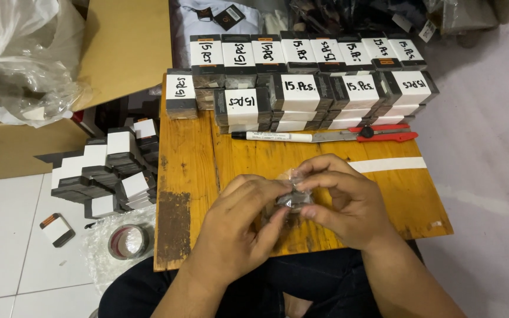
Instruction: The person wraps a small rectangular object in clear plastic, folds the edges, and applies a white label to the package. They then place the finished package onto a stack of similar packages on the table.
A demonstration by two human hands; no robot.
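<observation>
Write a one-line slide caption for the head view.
Both hands, left hand and right hand, pinch a small clear-wrapped dark bundle over a wooden board beside stacked labelled packs.

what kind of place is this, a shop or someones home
Probably a small home or back-room packing spot, not a shop floor. Stacks of labelled dark bundles crowd a low wooden board, a cardboard box stands open, and both hands wrap a small item in clear plastic.
</observation>
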